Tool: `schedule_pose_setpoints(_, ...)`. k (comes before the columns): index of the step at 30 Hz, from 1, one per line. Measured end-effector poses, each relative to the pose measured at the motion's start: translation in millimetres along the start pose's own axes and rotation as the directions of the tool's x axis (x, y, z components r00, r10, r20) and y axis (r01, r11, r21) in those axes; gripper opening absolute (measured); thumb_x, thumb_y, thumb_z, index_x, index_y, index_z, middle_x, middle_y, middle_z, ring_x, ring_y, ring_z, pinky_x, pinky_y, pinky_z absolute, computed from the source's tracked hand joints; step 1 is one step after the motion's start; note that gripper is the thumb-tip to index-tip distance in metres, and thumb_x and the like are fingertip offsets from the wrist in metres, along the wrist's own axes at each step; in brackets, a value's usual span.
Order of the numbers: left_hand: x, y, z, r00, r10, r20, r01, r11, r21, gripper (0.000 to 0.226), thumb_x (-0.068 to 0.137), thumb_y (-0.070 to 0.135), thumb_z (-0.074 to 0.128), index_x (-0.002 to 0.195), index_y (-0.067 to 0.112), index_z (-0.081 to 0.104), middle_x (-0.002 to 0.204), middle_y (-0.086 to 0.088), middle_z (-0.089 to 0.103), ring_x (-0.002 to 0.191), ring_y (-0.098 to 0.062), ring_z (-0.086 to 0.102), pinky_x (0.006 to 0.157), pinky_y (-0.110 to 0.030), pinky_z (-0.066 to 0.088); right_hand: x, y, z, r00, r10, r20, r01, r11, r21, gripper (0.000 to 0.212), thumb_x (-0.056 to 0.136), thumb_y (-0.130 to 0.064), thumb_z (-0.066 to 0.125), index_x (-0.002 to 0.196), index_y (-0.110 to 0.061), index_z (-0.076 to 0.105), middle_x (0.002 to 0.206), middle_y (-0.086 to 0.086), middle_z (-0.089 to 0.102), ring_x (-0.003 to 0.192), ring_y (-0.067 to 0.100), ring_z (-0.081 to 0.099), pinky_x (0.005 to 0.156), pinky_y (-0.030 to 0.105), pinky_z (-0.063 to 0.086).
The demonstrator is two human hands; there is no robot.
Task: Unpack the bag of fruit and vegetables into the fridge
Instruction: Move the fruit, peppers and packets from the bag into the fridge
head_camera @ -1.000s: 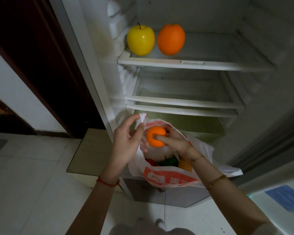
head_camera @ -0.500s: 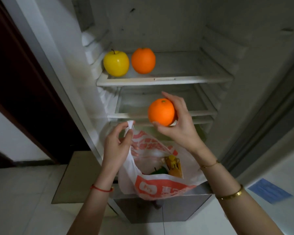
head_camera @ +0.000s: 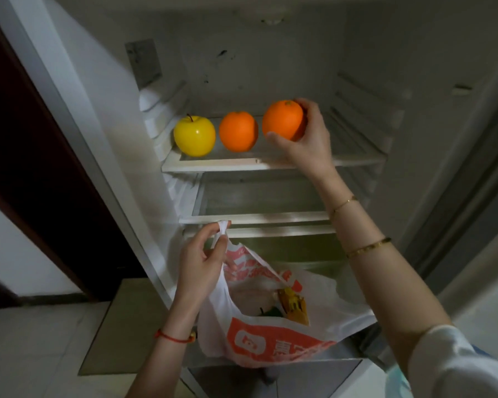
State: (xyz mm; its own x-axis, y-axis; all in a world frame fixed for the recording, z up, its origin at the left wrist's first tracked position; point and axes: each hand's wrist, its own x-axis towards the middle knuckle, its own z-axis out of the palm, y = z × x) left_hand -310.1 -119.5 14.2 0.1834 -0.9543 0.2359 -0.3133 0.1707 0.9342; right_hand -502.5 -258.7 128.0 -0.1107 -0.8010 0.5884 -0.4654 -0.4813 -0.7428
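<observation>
Right hand (head_camera: 308,139) cups a smooth round orange (head_camera: 282,119) over the top fridge shelf (head_camera: 213,165), at 3 o'clock of a second orange (head_camera: 237,135) and a glossy yellow apple (head_camera: 194,136). Left hand (head_camera: 202,259) pinches the thin plastic bag (head_camera: 270,340) handle at 6 o'clock, green and yellow produce inside.

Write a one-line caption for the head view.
Right hand sets an orange on the fridge shelf; left hand holds the bag.

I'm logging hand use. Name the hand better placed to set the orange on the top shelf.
Right. The right hand already grips the orange just above the top shelf, beside the other orange. The left hand is low, pinching the bag handle.
</observation>
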Motion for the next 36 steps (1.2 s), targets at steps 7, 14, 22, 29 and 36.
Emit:
schedule_pose_setpoints(7,-1,-3,-4,0.999,-0.035,0.004,0.035,0.999,-0.018,0.026,0.098,0.015,0.054,0.113,0.034,0.063,0.083,0.020,0.072,0.062,-0.015,0.071,0.065,-0.044,0.061,15,13,17,0.993,0.095,0.066,-0.089,0.992,-0.084,0.082,0.074,-0.026,0.081,0.141,-0.010,0.036,0.142,0.009,0.042,0.128,0.024,0.044,0.099,0.031,0.041)
schedule_pose_setpoints(14,-9,-8,-9,0.997,-0.073,0.025,0.074,0.996,-0.045,0.028,0.098,0.018,0.054,0.122,0.029,0.062,0.086,0.008,0.072,0.057,-0.023,0.071,0.059,-0.048,0.061,4,6,10,0.995,0.097,0.011,-0.096,0.992,-0.083,0.094,0.072,-0.031,0.082,0.146,-0.008,0.029,0.146,0.010,0.038,0.134,0.022,0.040,0.104,0.027,0.036)
schedule_pose_setpoints(22,-33,-9,-19,0.993,-0.113,0.035,0.115,0.990,-0.078,0.033,0.097,0.012,0.056,0.129,0.018,0.057,0.055,-0.014,0.065,0.045,-0.027,0.063,0.043,-0.034,0.055,-93,-6,-3,0.990,-0.131,0.048,0.130,0.991,0.018,0.022,0.084,-0.024,0.072,0.093,-0.008,0.060,0.090,0.003,0.064,0.081,0.014,0.062,0.073,0.027,0.052)
schedule_pose_setpoints(29,-63,-12,-27,0.997,-0.064,-0.035,0.060,0.994,-0.093,0.029,0.096,0.004,0.055,0.123,0.014,0.060,0.055,-0.015,0.063,0.040,-0.022,0.061,0.040,-0.025,0.051,-190,52,31,0.487,0.204,0.849,-0.179,0.975,-0.131,0.023,0.086,-0.016,0.071,0.109,-0.013,0.070,0.111,-0.011,0.068,0.088,-0.010,0.060,0.092,0.018,0.051)
schedule_pose_setpoints(36,-83,-18,-28,0.999,-0.034,-0.025,0.031,0.993,-0.115,0.029,0.096,0.000,0.054,0.111,0.023,0.061,0.056,-0.024,0.060,0.043,-0.033,0.059,0.041,-0.026,0.052,-254,103,65,0.196,0.497,0.845,0.111,0.845,-0.523,0.038,0.088,-0.053,0.059,0.108,-0.020,0.057,0.112,0.000,0.059,0.099,0.017,0.055,0.084,0.028,0.046)
